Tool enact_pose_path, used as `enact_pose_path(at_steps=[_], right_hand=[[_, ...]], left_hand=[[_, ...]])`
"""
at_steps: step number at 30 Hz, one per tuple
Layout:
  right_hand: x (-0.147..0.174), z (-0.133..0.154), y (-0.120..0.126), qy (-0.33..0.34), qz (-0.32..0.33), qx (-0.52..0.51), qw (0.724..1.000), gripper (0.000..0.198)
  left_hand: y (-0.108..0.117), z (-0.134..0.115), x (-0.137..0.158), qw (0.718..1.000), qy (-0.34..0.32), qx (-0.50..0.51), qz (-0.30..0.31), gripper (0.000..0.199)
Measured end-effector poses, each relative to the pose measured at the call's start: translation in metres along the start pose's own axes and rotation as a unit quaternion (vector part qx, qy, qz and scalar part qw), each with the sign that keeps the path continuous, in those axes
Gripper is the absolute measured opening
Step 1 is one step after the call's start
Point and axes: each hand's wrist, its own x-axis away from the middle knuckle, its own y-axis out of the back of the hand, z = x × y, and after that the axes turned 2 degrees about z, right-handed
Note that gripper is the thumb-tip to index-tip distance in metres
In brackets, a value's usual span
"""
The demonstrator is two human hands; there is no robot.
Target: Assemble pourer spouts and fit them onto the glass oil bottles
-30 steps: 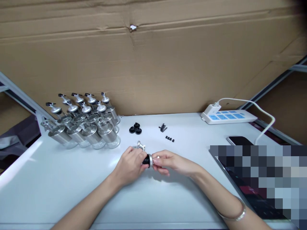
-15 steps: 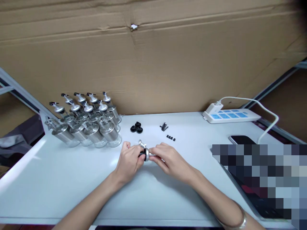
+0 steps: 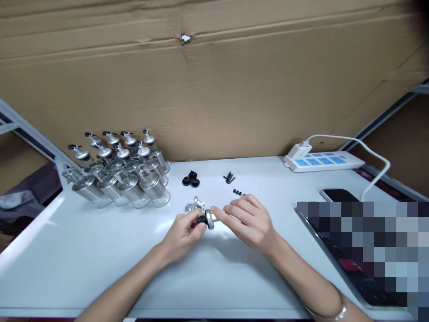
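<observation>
My left hand (image 3: 184,230) is closed around the black ribbed stopper end of a bottle pourer (image 3: 210,219). The pourer lies sideways, its silver collar and thin spout pointing right. My right hand (image 3: 251,219) has its fingers stretched out over the spout, with the index fingertip at the collar; its thumb is hidden. Just behind my left hand lie silver metal parts (image 3: 194,204), partly covered by it. Farther back are a small cluster of round black stoppers (image 3: 191,180), some thin black flip pieces (image 3: 229,178) and a row of tiny black caps (image 3: 237,192).
Several glass bottles with steel sleeves (image 3: 129,185) stand at the left, some topped with silver pourers (image 3: 143,150). At the right are a white power strip (image 3: 325,161) with a charger and cable, a phone (image 3: 338,195) and a dark tablet-like device (image 3: 348,264). Cardboard (image 3: 234,89) backs the table.
My right hand has loosened from its pinch on the spout and its fingers have straightened. My left hand has turned slightly, showing more of the stopper and the silver parts behind.
</observation>
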Motion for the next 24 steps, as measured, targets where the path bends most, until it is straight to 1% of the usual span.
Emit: enact_pose_path(at_steps=[3,5,10,15,18,21,24], right_hand=[[-0.001,0.0,0.001,0.005,-0.014,-0.01,1.0,0.021],[0.0,0.001,-0.001,0.013,-0.02,-0.015,1.0,0.021],[0.001,0.003,-0.006,0.01,-0.012,-0.021,1.0,0.024],[0.001,0.005,-0.008,0.013,-0.022,-0.027,0.999,0.021],[-0.001,0.006,-0.008,0.012,-0.021,-0.036,0.999,0.019],[-0.002,0.007,-0.008,0.011,-0.009,-0.039,0.999,0.017],[-0.002,0.007,-0.008,0.01,-0.008,-0.037,0.999,0.017]], left_hand=[[-0.002,-0.001,0.0,0.995,0.056,0.087,0.005,0.043],[-0.003,-0.004,-0.001,0.988,0.09,0.125,0.002,0.046],[-0.005,-0.011,-0.002,0.986,0.111,0.126,-0.012,0.045],[-0.007,-0.004,0.002,0.993,0.078,0.093,-0.016,0.041],[-0.007,0.0,0.004,0.998,0.04,0.022,-0.045,0.039],[-0.007,0.0,0.004,0.995,0.006,-0.06,-0.078,0.037],[-0.008,-0.001,0.004,0.993,0.003,-0.075,-0.088,0.033]])
